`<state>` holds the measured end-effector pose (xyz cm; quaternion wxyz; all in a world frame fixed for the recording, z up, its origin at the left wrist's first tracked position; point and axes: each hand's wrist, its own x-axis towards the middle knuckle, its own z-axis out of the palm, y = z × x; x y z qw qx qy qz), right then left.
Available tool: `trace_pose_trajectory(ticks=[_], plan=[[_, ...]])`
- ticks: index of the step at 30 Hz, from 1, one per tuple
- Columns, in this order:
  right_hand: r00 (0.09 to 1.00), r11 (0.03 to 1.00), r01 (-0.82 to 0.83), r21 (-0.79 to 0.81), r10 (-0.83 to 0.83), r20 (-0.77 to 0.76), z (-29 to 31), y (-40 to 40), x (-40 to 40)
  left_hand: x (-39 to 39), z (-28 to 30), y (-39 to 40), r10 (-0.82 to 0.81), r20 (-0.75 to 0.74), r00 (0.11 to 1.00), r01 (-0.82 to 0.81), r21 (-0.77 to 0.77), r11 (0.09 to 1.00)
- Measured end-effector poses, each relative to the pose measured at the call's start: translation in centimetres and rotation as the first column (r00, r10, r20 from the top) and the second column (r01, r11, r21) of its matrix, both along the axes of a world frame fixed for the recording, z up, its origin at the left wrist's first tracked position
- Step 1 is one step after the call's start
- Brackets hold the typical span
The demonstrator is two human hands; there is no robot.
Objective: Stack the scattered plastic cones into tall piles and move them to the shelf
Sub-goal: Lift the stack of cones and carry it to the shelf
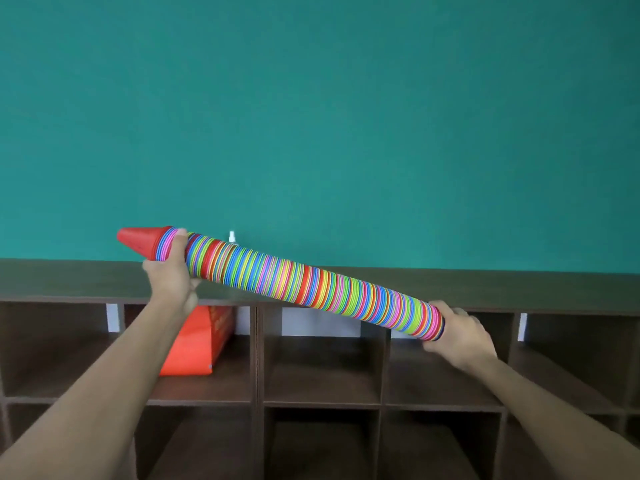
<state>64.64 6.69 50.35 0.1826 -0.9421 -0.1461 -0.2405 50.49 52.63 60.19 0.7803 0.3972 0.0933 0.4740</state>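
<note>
while both arms reach forward, left grip (173, 278) and right grip (457, 327) clasp the cone pile (304, 282).

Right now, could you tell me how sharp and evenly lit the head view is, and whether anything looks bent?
Head view: even light, no glare; the cone stack and both hands, left and right, are slightly soft; the shelf top edge bows from wide-angle distortion; the lower cubbies are dim.

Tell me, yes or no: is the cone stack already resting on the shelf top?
No: both hands, left hand and right hand, hold the cone stack tilted in the air above the shelf.
</note>
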Motion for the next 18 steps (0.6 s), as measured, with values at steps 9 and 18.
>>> trace_pose_trajectory(ticks=[9,18], plan=[[0.990,0.987,0.121,-0.108,-0.112,0.084,8.2,-2.2,5.5,9.0,-0.3,-0.8,-0.072,-0.017,0.997,0.068,-0.176,0.982],[0.992,0.975,0.124,-0.183,-0.117,0.051,9.4,-1.4,16.8,20.6,-0.9,-0.8,-0.057,-0.166,0.984,0.012,-0.262,0.965]])
